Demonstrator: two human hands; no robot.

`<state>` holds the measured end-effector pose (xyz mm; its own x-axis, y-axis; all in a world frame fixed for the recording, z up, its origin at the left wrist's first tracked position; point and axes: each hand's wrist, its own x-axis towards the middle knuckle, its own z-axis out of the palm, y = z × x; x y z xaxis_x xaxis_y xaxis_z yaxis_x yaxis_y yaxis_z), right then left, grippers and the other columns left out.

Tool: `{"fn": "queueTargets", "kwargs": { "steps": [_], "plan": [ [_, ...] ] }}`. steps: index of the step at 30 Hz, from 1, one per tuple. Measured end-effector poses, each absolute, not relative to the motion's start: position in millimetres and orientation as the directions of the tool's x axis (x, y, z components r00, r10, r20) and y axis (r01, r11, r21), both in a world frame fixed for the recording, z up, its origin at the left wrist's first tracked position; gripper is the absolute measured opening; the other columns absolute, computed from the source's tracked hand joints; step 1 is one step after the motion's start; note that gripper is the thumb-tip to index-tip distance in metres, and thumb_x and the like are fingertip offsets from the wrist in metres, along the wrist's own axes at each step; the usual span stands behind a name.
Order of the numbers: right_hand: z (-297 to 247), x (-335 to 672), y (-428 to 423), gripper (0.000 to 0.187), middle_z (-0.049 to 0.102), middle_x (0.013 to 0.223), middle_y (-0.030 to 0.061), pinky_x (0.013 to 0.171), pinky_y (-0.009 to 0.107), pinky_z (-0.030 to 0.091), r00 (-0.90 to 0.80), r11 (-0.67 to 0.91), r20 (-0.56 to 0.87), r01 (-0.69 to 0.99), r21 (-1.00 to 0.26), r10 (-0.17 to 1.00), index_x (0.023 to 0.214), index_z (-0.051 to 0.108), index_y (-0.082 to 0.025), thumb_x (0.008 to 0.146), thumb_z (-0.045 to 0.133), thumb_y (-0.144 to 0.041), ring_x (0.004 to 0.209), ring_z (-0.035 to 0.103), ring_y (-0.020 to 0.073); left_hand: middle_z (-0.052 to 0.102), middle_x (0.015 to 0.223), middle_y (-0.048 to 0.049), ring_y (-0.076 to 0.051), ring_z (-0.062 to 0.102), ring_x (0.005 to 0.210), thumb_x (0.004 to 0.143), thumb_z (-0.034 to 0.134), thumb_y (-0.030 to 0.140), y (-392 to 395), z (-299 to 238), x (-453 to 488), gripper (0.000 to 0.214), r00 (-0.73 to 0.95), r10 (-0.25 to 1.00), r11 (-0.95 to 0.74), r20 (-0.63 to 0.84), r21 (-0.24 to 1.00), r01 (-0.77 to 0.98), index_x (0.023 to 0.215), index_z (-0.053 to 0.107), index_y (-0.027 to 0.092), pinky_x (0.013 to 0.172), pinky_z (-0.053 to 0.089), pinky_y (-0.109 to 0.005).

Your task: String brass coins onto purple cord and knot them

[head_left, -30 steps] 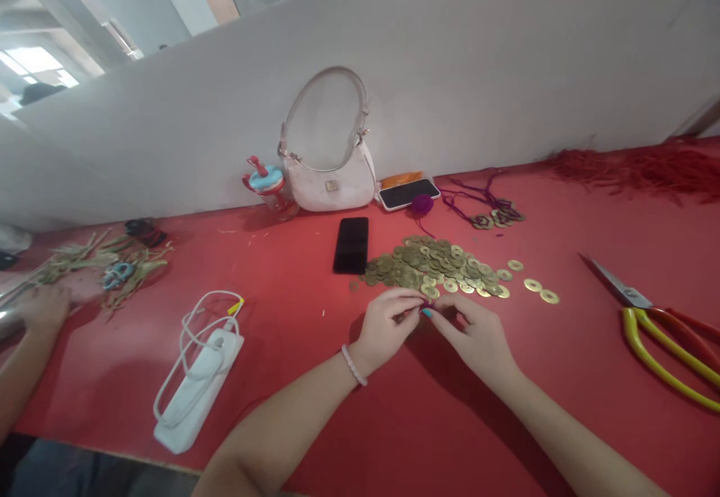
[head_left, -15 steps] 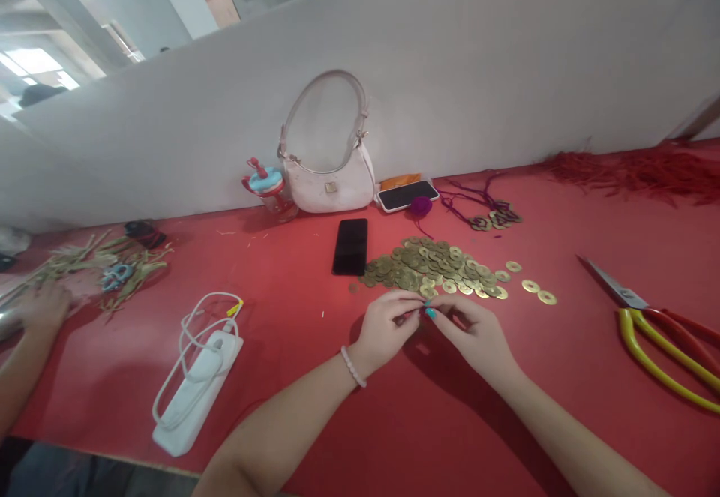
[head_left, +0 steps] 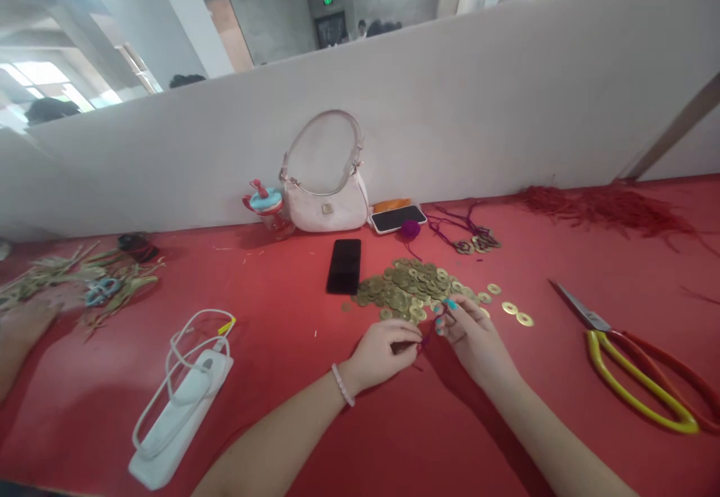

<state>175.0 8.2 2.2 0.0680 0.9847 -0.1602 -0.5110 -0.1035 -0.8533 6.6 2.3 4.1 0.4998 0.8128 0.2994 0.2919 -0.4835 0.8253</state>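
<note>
A short purple cord (head_left: 428,334) runs between my two hands, just in front of the coin pile. My left hand (head_left: 379,356), with a pale bead bracelet at the wrist, pinches its lower end. Higher and to the right, my right hand (head_left: 471,336) grips the other end between thumb and fingers; its nails are turquoise. Behind them lies a heap of brass coins with holes (head_left: 402,287), and a few loose coins (head_left: 509,307) are to its right. Several coins tied with purple cord (head_left: 478,241) lie farther back, near a purple yarn ball (head_left: 410,230).
Big scissors (head_left: 624,362) lie on the right of the red table. A black phone (head_left: 343,266), a white phone (head_left: 398,219), a handbag (head_left: 327,208) and a cup (head_left: 270,208) stand toward the partition. At left are a power strip (head_left: 180,414) and another person's hand (head_left: 25,324).
My hands have drawn apart, the right one up and rightward, and purple cord now shows between them. The view has tilted up, showing more of the room beyond the partition.
</note>
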Motion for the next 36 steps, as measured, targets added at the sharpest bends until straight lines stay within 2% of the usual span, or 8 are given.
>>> {"fn": "queueTargets", "kwargs": {
  "steps": [7,14,19,21,26,29,32,36],
  "plan": [
    [-6.4,175.7,9.0,0.026,0.065,0.08,0.0018,0.065,0.027,0.052,0.092,-0.095,-0.155,-0.467,-0.879,0.984,0.078,0.054,-0.022,0.063,0.071,-0.035,0.072,0.064,0.0161,0.066,0.088,-0.0082,-0.017,0.061,0.08,0.071,0.057,0.014,4.4,4.2,4.0,0.013,0.412,0.87,-0.353,0.27,0.925,0.14,0.079,0.068,0.016,0.071,0.05,-0.027],
    [-7.1,168.7,4.6,0.022,0.063,0.09,0.004,0.076,0.035,0.052,-0.045,-0.118,-0.11,-0.303,-0.945,0.993,0.081,0.056,-0.021,0.07,0.066,-0.037,0.083,0.062,0.0206,0.059,0.101,-0.0104,-0.017,0.059,0.082,0.074,0.059,0.021,4.1,0.1,2.7,0.013,0.379,0.891,-0.256,0.249,0.966,-0.034,0.079,0.069,0.015,0.061,0.051,-0.024],
    [-2.9,164.2,1.9,0.023,0.061,0.087,0.0032,0.07,0.031,0.052,-0.077,-0.132,-0.12,-0.18,-0.975,0.99,0.08,0.057,-0.021,0.07,0.064,-0.04,0.078,0.06,0.0185,0.06,0.1,-0.0111,-0.01,0.057,0.057,0.078,0.055,0.03,1.9,3.8,4.3,0.021,0.396,0.907,-0.149,0.146,0.989,-0.024,0.083,0.07,0.015,0.042,0.045,-0.019],
    [-1.7,164.1,0.8,0.023,0.06,0.085,0.0035,0.069,0.03,0.052,-0.078,-0.108,-0.098,-0.136,-0.985,0.992,0.081,0.057,-0.02,0.071,0.063,-0.041,0.078,0.06,0.0186,0.062,0.096,-0.0117,-0.011,0.057,0.057,0.079,0.055,0.032,1.8,6.9,4.6,0.024,0.363,0.921,-0.163,0.145,0.986,0.02,0.082,0.07,0.014,0.045,0.047,-0.021],
    [-1.2,164.6,-0.4,0.026,0.06,0.085,0.0054,0.076,0.031,0.049,-0.068,0.04,0.039,0.022,-0.999,0.997,0.086,0.058,-0.02,0.074,0.057,-0.043,0.083,0.058,0.0198,0.064,0.089,-0.0105,-0.017,0.06,0.079,0.079,0.056,0.03,3.6,12.5,4.0,0.023,0.302,0.927,-0.267,0.224,0.958,0.109,0.081,0.07,0.013,0.07,0.05,-0.028],
    [-2.1,164.6,0.8,0.026,0.06,0.088,0.007,0.077,0.03,0.048,-0.112,0.136,0.125,0.105,-0.985,0.986,0.087,0.06,-0.019,0.075,0.055,-0.042,0.085,0.057,0.0199,0.064,0.089,-0.0103,-0.016,0.06,0.079,0.08,0.054,0.028,3.8,12.3,4.3,0.022,0.33,0.916,-0.29,0.229,0.945,0.15,0.082,0.07,0.013,0.072,0.048,-0.026],
    [-3.2,165.6,2.4,0.019,0.059,0.085,0.0066,0.076,0.029,0.047,-0.122,0.239,0.22,0.185,-0.953,0.968,0.08,0.061,-0.019,0.076,0.055,-0.037,0.085,0.055,0.0195,0.065,0.088,-0.0101,-0.016,0.059,0.079,0.08,0.054,0.026,3.3,10.5,4.8,0.021,0.331,0.909,-0.33,0.255,0.924,0.192,0.083,0.07,0.013,0.073,0.047,-0.026],
    [-4.1,168.0,3.0,0.015,0.057,0.087,0.0066,0.077,0.029,0.045,-0.114,0.274,0.254,0.238,-0.932,0.961,0.076,0.06,-0.02,0.077,0.054,-0.033,0.087,0.054,0.0195,0.065,0.089,-0.0098,-0.016,0.06,0.079,0.08,0.053,0.025,3.3,7.5,4.5,0.02,0.319,0.91,-0.34,0.266,0.918,0.204,0.084,0.07,0.014,0.072,0.047,-0.026]
  ]
}}
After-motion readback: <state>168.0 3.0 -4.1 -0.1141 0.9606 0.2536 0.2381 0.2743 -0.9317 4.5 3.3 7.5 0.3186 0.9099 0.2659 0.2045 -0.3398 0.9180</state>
